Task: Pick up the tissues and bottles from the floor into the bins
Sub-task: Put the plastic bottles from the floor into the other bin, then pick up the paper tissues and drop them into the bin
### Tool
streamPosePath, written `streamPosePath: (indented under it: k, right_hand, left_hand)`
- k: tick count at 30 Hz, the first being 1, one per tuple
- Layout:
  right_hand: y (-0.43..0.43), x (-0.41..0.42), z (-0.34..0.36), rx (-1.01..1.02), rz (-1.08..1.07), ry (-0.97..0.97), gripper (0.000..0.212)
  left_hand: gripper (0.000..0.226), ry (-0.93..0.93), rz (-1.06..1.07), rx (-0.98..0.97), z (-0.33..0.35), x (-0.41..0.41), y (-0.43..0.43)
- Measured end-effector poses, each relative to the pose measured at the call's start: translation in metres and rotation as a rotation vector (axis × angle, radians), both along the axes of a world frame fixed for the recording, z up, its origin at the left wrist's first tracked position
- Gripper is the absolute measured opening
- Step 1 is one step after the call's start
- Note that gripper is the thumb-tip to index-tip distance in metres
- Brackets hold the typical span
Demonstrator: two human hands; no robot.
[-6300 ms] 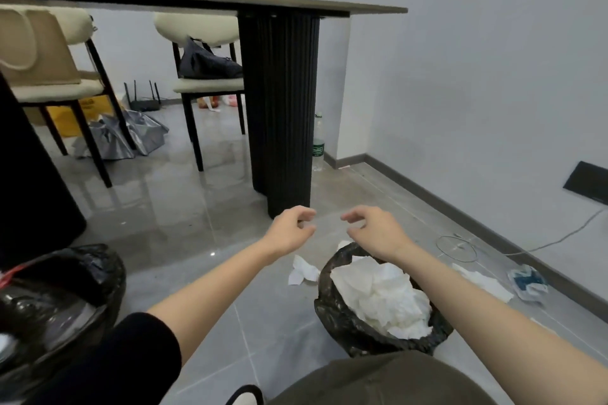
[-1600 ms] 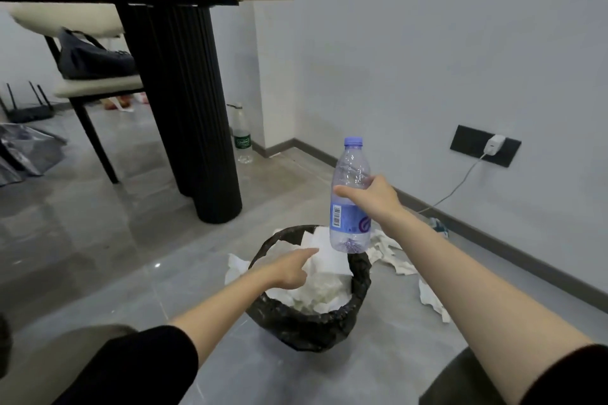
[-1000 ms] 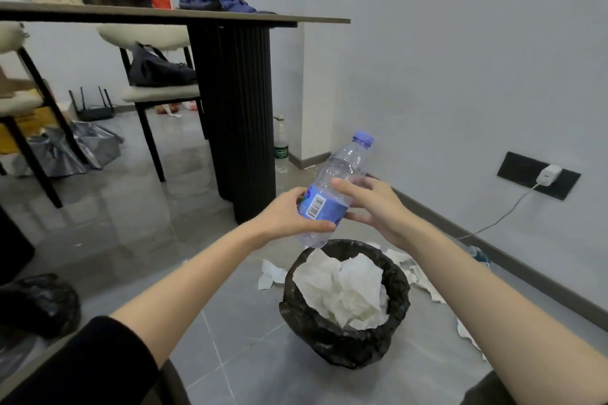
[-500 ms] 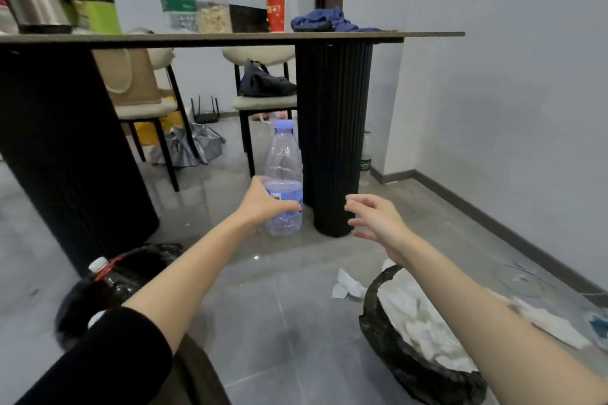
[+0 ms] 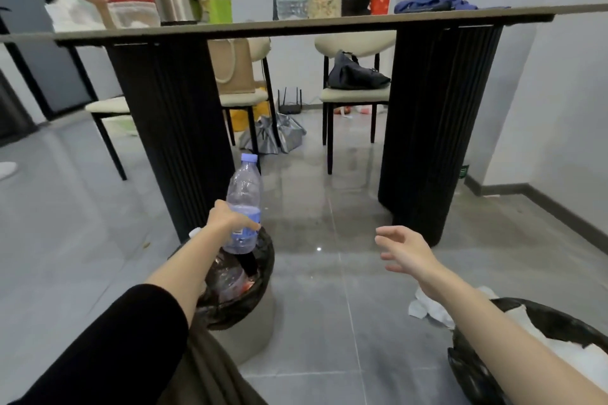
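- Grey tiled floor (image 5: 329, 322) under a dark worktop (image 5: 296, 26); a black-lined bin (image 5: 260, 293) sits near left, a second bin (image 5: 477, 368) near right holds tissues.
- Left hand (image 5: 227, 219) wraps the bottle (image 5: 244, 207) at mid-body, upright, just over the left bin.
- Bottle looks empty: light, thin-walled, easily dented, smooth; the labelled waist suits gripping.
- Right hand (image 5: 403, 251) is spread, holding nothing.
- A tissue (image 5: 427, 307) lies on the floor, soft and weightless.

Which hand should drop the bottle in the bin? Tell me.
Left. The left hand already grips the bottle upright over the left bin; the right hand is open, empty, well aside.
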State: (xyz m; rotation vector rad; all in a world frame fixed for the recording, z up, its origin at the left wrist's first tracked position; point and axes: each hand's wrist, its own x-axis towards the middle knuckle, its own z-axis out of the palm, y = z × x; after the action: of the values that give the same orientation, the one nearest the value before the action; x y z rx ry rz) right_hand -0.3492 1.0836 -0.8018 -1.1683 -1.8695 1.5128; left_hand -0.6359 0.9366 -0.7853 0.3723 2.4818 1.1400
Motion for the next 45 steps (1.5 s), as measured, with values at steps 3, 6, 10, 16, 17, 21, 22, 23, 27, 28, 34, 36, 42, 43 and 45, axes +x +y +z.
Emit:
streamPosePath:
  k: [3,6,10,16,17,21,22,23,27,28,34,36,42,43,45]
  right_hand:
    - [0.0,-0.004,-0.01,0.007,0.021,-0.034,0.024]
    - [0.003,-0.004,-0.019,0.014,0.028,-0.071,0.023]
    - [0.009,-0.003,-0.027,0.009,0.033,-0.091,0.023]
    - [0.017,0.008,-0.03,-0.007,0.01,-0.108,0.025]
    - [0.018,0.011,-0.03,-0.008,0.001,-0.113,0.026]
    - [0.024,0.028,-0.03,-0.01,-0.053,-0.116,0.027]
    - [0.025,0.033,-0.029,-0.009,-0.068,-0.126,0.026]
    - [0.028,0.044,-0.028,-0.003,-0.092,-0.14,0.026]
    - [0.04,0.08,-0.032,0.052,-0.157,-0.239,0.029]
    - [0.045,0.092,-0.034,0.068,-0.175,-0.277,0.03]
    - [0.058,0.175,-0.038,0.245,-0.166,-0.582,0.033]
    - [0.06,0.201,-0.044,0.287,-0.095,-0.705,0.038]
    - [0.062,0.231,-0.064,0.274,0.24,-1.124,0.057]
    - [0.063,0.232,-0.065,0.258,0.245,-1.159,0.058]
    - [0.065,0.234,-0.069,0.219,0.231,-1.186,0.059]
  left_hand:
    - [0.103,-0.065,0.001,-0.112,-0.015,-0.009,0.0]
    - [0.09,-0.079,-0.027,-0.269,-0.025,-0.01,0.005]
    - [0.054,0.017,-0.079,-0.41,-0.03,-0.004,0.014]
    - [0.064,0.151,-0.076,-0.375,-0.02,0.022,0.043]
    - [0.062,0.168,-0.113,-0.344,-0.016,0.029,0.051]
    - [0.06,0.177,-0.342,-0.262,-0.01,0.071,0.084]
    - [0.056,0.193,-0.391,-0.254,-0.008,0.085,0.092]
    - [0.053,0.22,-0.452,-0.239,-0.008,0.103,0.103]
    - [0.063,0.336,-0.699,-0.152,-0.01,0.166,0.137]
    - [0.063,0.357,-0.77,-0.132,-0.011,0.184,0.145]
    - [0.049,0.512,-1.078,-0.149,-0.033,0.281,0.18]
    - [0.046,0.468,-1.165,-0.198,-0.048,0.308,0.189]
    - [0.034,0.412,-1.29,-0.341,-0.101,0.345,0.192]
    - [0.034,0.396,-1.286,-0.343,-0.109,0.348,0.193]
    - [0.035,0.372,-1.253,-0.327,-0.12,0.351,0.194]
